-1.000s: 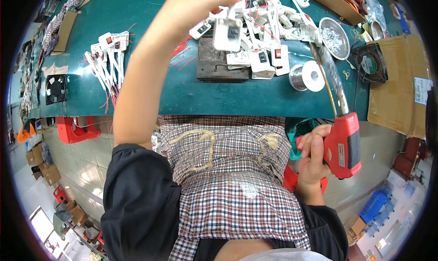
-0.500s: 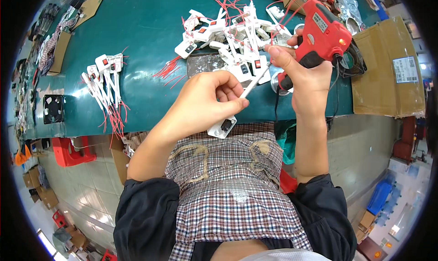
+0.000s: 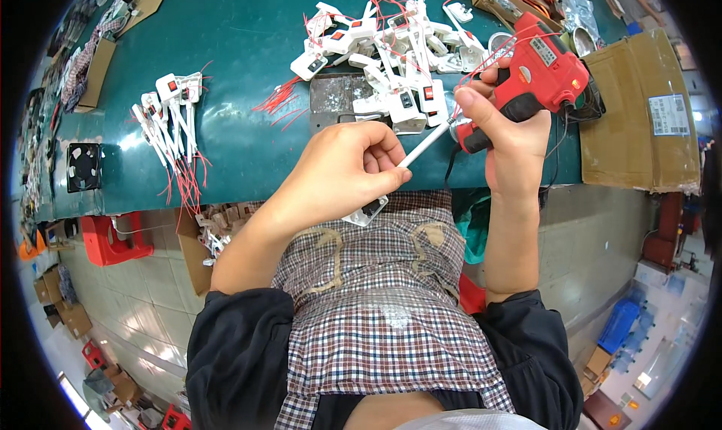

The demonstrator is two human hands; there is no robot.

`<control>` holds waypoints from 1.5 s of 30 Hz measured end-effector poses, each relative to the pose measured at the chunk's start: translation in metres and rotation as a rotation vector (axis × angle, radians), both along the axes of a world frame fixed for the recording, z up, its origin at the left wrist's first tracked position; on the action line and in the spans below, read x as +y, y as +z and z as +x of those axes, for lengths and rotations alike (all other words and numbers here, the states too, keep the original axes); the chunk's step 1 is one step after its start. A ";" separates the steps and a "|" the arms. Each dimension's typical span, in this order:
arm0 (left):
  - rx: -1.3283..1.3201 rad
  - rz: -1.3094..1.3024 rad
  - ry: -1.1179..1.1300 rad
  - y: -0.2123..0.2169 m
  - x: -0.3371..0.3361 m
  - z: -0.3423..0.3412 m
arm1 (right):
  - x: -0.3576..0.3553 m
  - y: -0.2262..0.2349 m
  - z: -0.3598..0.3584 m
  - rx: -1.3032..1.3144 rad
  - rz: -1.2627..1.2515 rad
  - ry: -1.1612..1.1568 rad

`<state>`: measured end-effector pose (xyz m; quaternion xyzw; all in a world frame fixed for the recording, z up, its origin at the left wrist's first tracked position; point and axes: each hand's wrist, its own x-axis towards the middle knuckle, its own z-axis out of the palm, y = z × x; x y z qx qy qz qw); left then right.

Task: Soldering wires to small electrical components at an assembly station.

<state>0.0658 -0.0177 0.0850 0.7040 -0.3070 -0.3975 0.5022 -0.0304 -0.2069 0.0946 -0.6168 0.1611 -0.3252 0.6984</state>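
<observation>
below the left hand [image 3: 342, 163], its white switch housing [image 3: 366, 217] is half hidden.

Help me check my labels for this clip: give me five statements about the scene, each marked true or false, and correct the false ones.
1. The right hand holds a red tool. True.
2. The left hand is empty. False: the left hand holds a white switch by its stem.
3. A cardboard box stands to the right of the red tool. True.
4. The wires hanging from the bundle of switches on the left are blue. False: these wires are red.
5. The person wears a checked apron. True.
</observation>
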 end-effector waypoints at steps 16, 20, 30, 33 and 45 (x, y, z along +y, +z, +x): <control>0.024 -0.012 0.001 -0.004 0.003 -0.003 | 0.001 -0.010 -0.010 0.011 0.028 -0.032; 0.121 -0.025 0.016 0.000 0.002 -0.002 | 0.008 -0.010 -0.014 0.037 0.063 -0.024; 0.185 -0.063 0.007 -0.011 0.000 -0.007 | 0.006 -0.017 -0.011 0.025 0.047 -0.060; 0.212 -0.081 0.023 -0.013 -0.001 -0.007 | 0.006 -0.018 -0.010 0.045 0.055 -0.037; 0.009 -0.083 0.268 -0.015 -0.005 -0.006 | 0.029 -0.027 -0.028 0.096 0.039 -0.234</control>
